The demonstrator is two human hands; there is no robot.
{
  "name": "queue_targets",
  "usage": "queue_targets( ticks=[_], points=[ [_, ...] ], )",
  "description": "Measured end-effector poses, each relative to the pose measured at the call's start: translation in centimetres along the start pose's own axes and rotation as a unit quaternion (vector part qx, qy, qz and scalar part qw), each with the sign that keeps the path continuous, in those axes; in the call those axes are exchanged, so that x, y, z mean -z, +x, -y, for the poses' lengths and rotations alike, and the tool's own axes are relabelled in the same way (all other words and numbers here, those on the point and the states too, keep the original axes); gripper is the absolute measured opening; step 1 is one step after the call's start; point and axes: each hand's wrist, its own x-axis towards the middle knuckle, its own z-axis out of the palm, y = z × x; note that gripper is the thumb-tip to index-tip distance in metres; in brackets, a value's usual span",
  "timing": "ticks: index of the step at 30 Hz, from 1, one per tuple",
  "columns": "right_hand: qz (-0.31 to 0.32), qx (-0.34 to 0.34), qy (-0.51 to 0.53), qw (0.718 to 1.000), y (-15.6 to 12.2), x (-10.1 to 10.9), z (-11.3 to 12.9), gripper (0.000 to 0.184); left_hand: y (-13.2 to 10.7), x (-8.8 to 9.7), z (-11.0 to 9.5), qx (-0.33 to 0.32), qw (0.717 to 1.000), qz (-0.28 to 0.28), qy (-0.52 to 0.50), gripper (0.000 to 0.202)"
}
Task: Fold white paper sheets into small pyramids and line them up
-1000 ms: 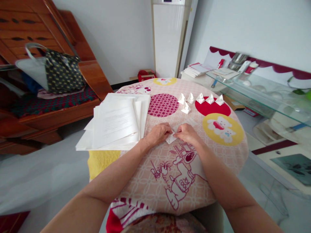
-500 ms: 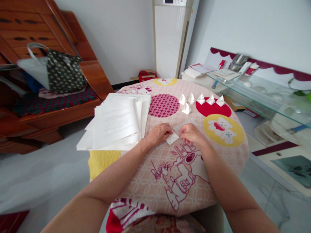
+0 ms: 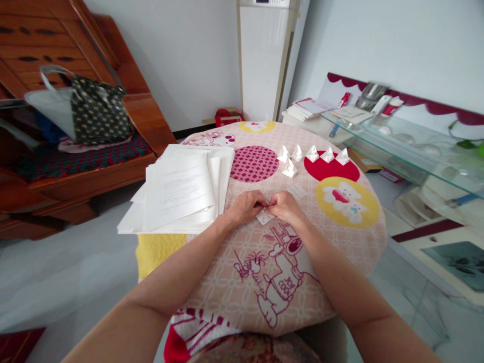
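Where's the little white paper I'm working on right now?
In the head view, the small white paper is near the middle, held between your left hand and right hand, to the right of the big paper stack.

a wooden bench with a patterned pad stands at left beside a pale wall, a tall white unit stands near the corner, a glass shelf lies along the right wall, and a round, cloth-covered table stands between bench and shelf on a glossy grey floor.
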Motion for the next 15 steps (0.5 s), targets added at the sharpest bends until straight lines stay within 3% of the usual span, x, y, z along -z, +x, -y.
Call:
queue_targets(
  ticks=[9,15],
  points=[
    [0.023,0.002,0.02,1.0,-0.16,0.33,-0.05,0.008,0.01,0.09,-0.11,0.003,1.0,0.003,-0.003,0.024],
    [-0.009,0.017,-0.051,0.998,0.05,0.15,0.27,0.015,0.12,0.4,0.34,0.033,0.999,0.005,-0.014,0.026]
  ],
)
